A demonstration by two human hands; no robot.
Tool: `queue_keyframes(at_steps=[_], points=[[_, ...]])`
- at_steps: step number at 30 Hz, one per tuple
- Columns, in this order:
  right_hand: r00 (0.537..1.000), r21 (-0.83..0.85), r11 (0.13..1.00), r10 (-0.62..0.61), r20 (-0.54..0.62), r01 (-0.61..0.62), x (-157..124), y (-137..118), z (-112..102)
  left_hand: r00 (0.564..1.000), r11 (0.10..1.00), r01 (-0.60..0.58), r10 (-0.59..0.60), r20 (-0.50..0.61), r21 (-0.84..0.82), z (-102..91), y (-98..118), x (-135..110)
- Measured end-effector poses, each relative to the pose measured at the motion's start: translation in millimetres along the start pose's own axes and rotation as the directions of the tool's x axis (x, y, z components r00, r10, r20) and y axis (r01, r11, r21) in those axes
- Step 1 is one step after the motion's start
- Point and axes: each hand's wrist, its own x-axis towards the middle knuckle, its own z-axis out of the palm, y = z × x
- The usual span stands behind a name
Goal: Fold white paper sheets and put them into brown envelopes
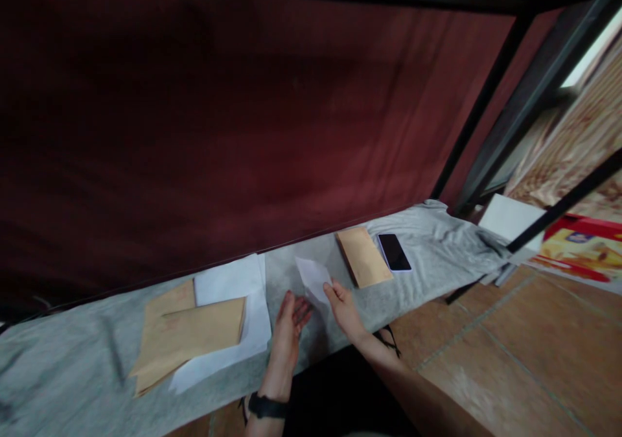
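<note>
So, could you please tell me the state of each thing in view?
White paper: held at one edge
Right grip: pinching the paper
Left grip: open
Phone: face up, screen dark
Brown envelope: flat, beside phone
Brown envelopes at left: overlapping
White sheets: partly covered
Grey cloth: wrinkled at right
Dark wristband: on left wrist

A long, grey-draped platform [72, 359] runs beneath the grip of the right hand [341, 307]. Left of that grip I see white sheets [230, 280] and brown envelopes [204, 330] overlapping; nearer, to its right, lies another envelope [365, 257], then a phone [394, 253] just beside it.
</note>
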Motion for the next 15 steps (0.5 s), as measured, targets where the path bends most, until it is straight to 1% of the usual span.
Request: queue_keyframes(at_steps=[2,4,5,7,9,12,13,15], points=[[0.993,0.207,0.971,0.12,-0.01,-0.115,3,-3,5,0.999,0.999,0.029,-0.028,0.026,-0.046,2.7,-6,-2],[0.982,0.353,0.919,0.189,-0.003,-0.176,2,-2,10,0.999,0.995,0.001,0.003,0.04,-0.095,3.5,-13,-2],[0.978,0.399,0.897,0.207,0.0,-0.19,0,0,11,0.999,0.994,-0.027,0.03,0.026,-0.106,2.5,-16,-2],[0.975,0.438,0.877,0.224,-0.007,-0.199,-4,6,9,0.997,0.994,-0.08,0.077,-0.029,-0.08,-2.7,-18,1],[0.972,0.433,0.88,0.232,-0.033,-0.196,-7,14,1,0.991,0.993,-0.12,0.12,-0.065,0.005,-11.3,-17,5],[0.965,0.385,0.904,0.241,-0.102,-0.185,-9,28,-15,0.98,0.976,-0.178,0.187,-0.064,0.126,-24.3,-12,12],[0.968,0.33,0.929,0.221,-0.122,-0.171,-9,34,-19,0.976,0.969,-0.197,0.208,-0.062,0.148,-27.3,-11,14],[0.98,0.154,0.982,0.134,-0.148,-0.111,-8,44,-26,0.968,0.958,-0.225,0.241,-0.075,0.179,-30.4,-10,17]])
